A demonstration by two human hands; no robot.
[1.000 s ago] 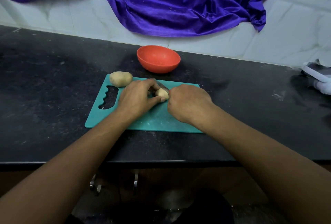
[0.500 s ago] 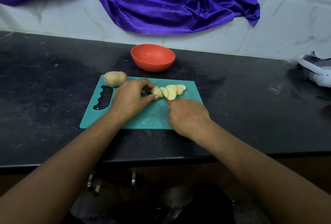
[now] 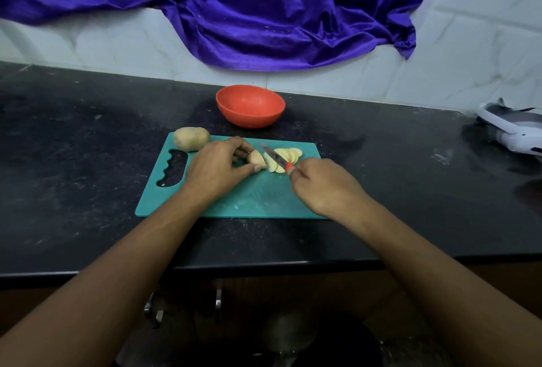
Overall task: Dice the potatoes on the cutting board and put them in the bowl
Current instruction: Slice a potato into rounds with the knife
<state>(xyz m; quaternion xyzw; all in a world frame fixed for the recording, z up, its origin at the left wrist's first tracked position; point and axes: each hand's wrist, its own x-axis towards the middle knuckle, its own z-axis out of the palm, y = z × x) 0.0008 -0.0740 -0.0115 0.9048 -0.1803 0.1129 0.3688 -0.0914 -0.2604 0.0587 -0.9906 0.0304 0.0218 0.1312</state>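
A teal cutting board [image 3: 252, 199] lies on the black counter. My left hand [image 3: 217, 170] pinches the uncut end of a potato [image 3: 256, 158] on the board. Just right of it lies a fanned row of potato slices [image 3: 289, 155]. My right hand [image 3: 325, 188] grips a knife [image 3: 275, 158] by its red handle, and the blade lies across the slices beside the potato end. A whole unpeeled potato [image 3: 191, 138] sits at the board's far left corner. Behind the board stands a red bowl [image 3: 250, 105], with nothing visible inside.
A purple cloth [image 3: 249, 12] hangs down the white tiled wall behind the bowl. A white and grey device [image 3: 510, 129] lies at the counter's right edge. The counter's front edge [image 3: 264, 267] runs below the board.
My right hand drew back toward me, uncovering the fanned slices, and the knife blade now lies across them. My left hand stays on the potato end.
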